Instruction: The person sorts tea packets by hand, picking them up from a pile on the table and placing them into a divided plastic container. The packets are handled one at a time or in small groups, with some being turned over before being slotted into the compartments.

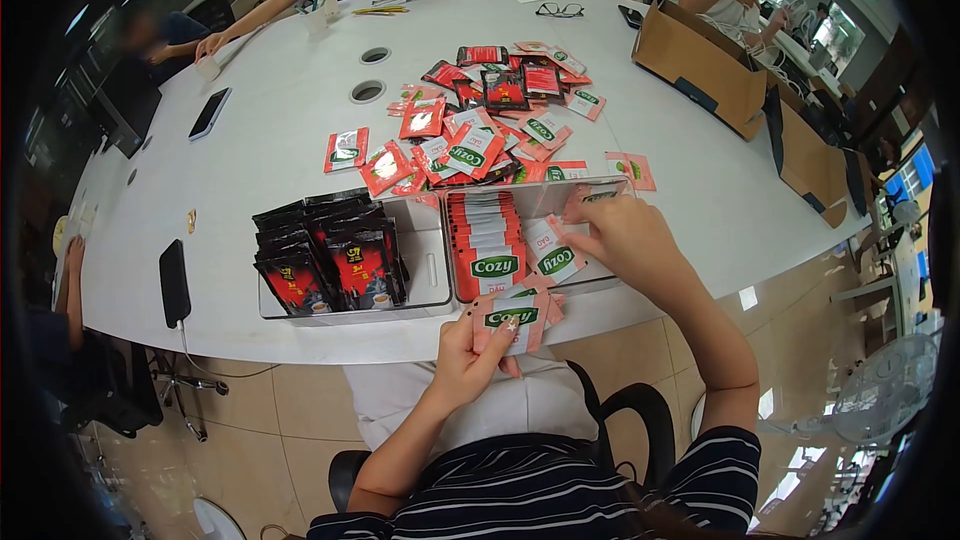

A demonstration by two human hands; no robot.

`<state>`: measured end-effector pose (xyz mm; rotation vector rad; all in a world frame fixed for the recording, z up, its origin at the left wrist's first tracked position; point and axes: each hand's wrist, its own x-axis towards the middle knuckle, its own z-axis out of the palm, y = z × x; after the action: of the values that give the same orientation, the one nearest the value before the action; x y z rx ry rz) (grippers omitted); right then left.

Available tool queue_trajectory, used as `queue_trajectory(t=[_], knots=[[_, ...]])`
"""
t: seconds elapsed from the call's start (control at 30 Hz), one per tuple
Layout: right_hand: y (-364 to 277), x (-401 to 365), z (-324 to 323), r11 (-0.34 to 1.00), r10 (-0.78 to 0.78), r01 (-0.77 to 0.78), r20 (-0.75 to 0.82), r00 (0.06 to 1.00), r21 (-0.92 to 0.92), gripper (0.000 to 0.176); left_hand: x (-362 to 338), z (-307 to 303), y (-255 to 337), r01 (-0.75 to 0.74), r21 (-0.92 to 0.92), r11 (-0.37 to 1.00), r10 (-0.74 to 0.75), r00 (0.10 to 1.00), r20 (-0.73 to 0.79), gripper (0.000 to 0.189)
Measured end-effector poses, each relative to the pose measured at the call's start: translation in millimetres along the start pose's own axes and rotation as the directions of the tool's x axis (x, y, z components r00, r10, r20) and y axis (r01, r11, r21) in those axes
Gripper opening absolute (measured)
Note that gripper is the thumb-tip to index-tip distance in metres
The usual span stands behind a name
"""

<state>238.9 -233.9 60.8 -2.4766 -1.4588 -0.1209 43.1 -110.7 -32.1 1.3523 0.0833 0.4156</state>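
Note:
My left hand is closed on a small fanned stack of pink Cozy tea sachets, held in front of the table's near edge. My right hand reaches into the right part of a clear-walled box, its fingers pinched at a pink tea sachet by the far wall; the fingers partly hide it. Beside the fingertips, loose Cozy sachets lie in the same part. To their left stands a tight row of Cozy sachets. A second box holds black-and-red G7 coffee sachets.
A mixed pile of tea and coffee sachets spreads beyond the boxes. Open cardboard boxes stand at the right. Phones, eyeglasses, pencils and cable holes are on the white table. Other people sit around it.

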Motion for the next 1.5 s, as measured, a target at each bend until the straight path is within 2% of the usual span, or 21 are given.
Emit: queue_trajectory(t=[0.17,0.27,0.47,0.57,0.67,0.77,0.87,0.97,1.07,1.17,1.27,1.4,1.5], knots=[[-10.9,7.8,-1.6,0.981,0.112,-0.079,0.186,0.976,-0.177,0.054,-0.8,1.7,-0.4,-0.012,-0.002,1.000,0.012,1.000,-0.010,0.030],[-11.8,11.3,8.9,0.968,0.179,-0.137,0.189,0.966,-0.212,0.068,-0.8,1.3,-1.4,-0.006,0.008,1.000,0.006,1.000,-0.012,0.029],[-10.9,12.9,21.0,0.966,0.187,-0.156,0.139,0.973,-0.206,0.060,-1.0,1.5,0.4,-0.031,0.016,0.999,0.030,0.999,0.018,0.031],[-16.2,18.4,11.8,0.944,0.319,-0.279,0.284,0.904,-0.173,0.052,-1.1,0.2,0.5,-0.060,0.050,0.997,0.057,0.997,0.053,0.033],[-7.9,15.0,18.5,0.962,0.273,-0.263,0.309,0.911,-0.077,0.046,-1.2,-1.6,0.4,-0.066,0.084,0.994,0.059,0.994,0.093,0.034],[-14.0,15.3,12.5,0.952,0.305,-0.286,0.346,0.887,-0.107,0.042,-1.1,-3.6,0.4,-0.087,0.107,0.990,0.075,0.991,0.112,0.034],[-17.1,8.1,6.5,0.958,0.286,-0.282,0.222,0.932,-0.048,0.037,-0.9,-3.6,-0.8,-0.094,0.122,0.988,0.081,0.990,0.113,0.034],[-27.4,3.5,-12.6,0.936,0.350,-0.343,0.116,0.930,-0.075,0.034,-1.4,-3.6,-2.3,-0.101,0.128,0.987,0.087,0.990,0.110,0.034],[-30.9,-5.4,-25.8,0.950,0.307,-0.309,-0.047,0.951,-0.045,0.028,-0.9,-3.4,-1.9,-0.094,0.120,0.988,0.082,0.991,0.107,0.034],[-30.6,-11.3,-37.0,0.973,0.231,-0.229,-0.146,0.962,0.027,0.023,-0.5,-3.2,0.1,-0.096,0.141,0.985,0.082,0.991,0.102,0.034],[-20.5,-13.4,-37.5,0.960,0.246,-0.224,-0.122,0.962,0.169,0.018,-0.5,-1.3,-0.4,-0.077,0.105,0.991,0.069,0.994,0.084,0.034],[-9.2,-12.8,-18.7,0.989,0.144,-0.150,-0.283,0.948,0.001,0.019,-0.7,-1.4,-0.2,-0.086,0.133,0.987,0.077,0.994,0.077,0.034],[6.4,-6.5,-12.7,0.999,0.001,0.016,-0.342,0.940,0.047,0.020,0.0,-0.1,1.5,-0.079,0.133,0.988,0.071,0.995,0.064,0.033]])
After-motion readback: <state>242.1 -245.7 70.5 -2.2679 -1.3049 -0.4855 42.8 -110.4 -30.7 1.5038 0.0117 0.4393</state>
